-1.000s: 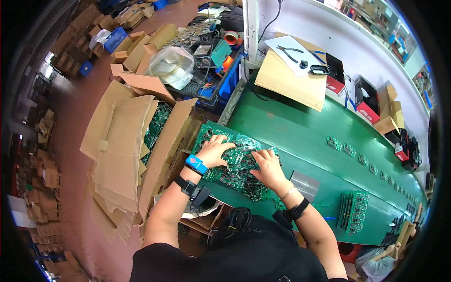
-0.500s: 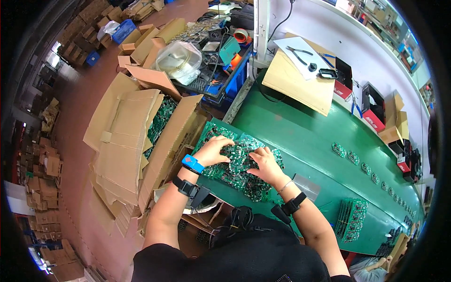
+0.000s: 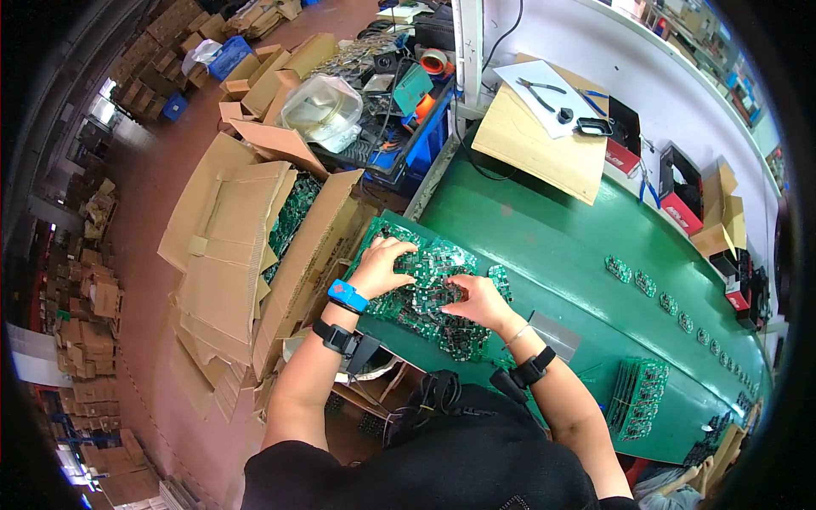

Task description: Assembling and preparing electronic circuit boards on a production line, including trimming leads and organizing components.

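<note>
A heap of green circuit boards (image 3: 425, 310) lies on the green bench top right in front of me. My left hand (image 3: 380, 270) rests over the heap's left part, thumb and fingers apart, fingertips at the boards. From the right, my right hand (image 3: 478, 303) reaches over the same boards with thumb and forefinger apart in a curve. A patch of boards shows between the two hands; neither has one clearly gripped. Several small boards (image 3: 669, 303) stretch in a row along the bench to the right. Nearer me stands a banded stack of boards (image 3: 636, 398).
An open carton (image 3: 225, 255) holding more boards stands left of the bench. Pliers (image 3: 541, 86) lie on paper over a cardboard sheet (image 3: 535, 140) at the back. Red-and-black boxes (image 3: 678, 197) line the wall. A blue crate (image 3: 425, 149) of parts sits beyond the carton.
My hands have shifted slightly on the heap, and the right hand's fingers look drawn closer together. The boards between them lie lower and flatter. The whole view has turned a little.
</note>
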Tool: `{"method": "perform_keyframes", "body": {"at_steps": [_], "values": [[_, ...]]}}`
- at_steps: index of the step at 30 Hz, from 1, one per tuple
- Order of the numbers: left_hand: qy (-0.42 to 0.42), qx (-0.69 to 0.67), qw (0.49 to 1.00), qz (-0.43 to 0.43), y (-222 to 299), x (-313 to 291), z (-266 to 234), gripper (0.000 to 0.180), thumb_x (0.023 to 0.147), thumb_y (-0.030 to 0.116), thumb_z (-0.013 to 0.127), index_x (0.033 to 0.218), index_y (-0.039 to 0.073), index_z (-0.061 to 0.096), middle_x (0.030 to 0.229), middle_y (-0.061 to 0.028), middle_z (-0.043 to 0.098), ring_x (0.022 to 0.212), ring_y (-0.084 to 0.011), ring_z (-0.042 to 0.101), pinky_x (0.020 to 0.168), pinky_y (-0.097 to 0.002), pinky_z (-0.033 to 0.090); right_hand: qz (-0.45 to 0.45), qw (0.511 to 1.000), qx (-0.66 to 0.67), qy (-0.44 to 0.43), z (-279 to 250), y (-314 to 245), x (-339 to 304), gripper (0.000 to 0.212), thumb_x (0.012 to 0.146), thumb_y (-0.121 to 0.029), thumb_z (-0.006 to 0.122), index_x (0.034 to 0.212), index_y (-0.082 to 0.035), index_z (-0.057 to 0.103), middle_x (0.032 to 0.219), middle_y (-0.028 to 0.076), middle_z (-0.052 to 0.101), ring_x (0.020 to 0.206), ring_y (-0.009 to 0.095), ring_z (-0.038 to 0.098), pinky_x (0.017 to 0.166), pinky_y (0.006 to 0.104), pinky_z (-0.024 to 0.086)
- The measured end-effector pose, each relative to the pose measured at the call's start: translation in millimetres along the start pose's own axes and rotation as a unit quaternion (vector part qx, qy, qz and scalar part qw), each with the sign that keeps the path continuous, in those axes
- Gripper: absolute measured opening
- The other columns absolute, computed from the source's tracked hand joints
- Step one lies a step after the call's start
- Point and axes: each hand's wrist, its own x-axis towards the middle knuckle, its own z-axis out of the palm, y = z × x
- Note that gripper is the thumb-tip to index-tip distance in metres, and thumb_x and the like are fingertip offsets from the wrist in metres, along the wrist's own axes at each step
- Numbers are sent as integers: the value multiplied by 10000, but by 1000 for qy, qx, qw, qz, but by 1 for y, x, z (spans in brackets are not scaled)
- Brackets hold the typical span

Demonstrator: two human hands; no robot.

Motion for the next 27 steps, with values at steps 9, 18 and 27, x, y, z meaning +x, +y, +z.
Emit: {"method": "perform_keyframes", "body": {"at_steps": [9,18,27], "values": [[43,-53,996,57,34,11,-6,494,593,136,750,1050,86,571,992,-97,551,990,-307,477,874,-390,396,138,944,296,-49,-48,-2,-39,428,771,-7,638,1181,-24,515,840,4,573,700,75,580,554,183,448],[13,-132,969,209,117,89,-37,466,621,162,742,1042,51,576,964,-108,559,947,-279,511,844,-352,405,97,982,-94,131,-220,-54,-110,249,726,13,632,937,-39,512,718,17,552,689,107,530,612,262,450],[-61,13,983,171,122,206,88,493,558,177,784,1018,122,615,958,-116,507,951,-293,478,858,-367,417,107,951,-248,152,-259,59,-40,245,649,-77,654,893,-84,657,798,147,641,765,293,628,702,364,500]]}}
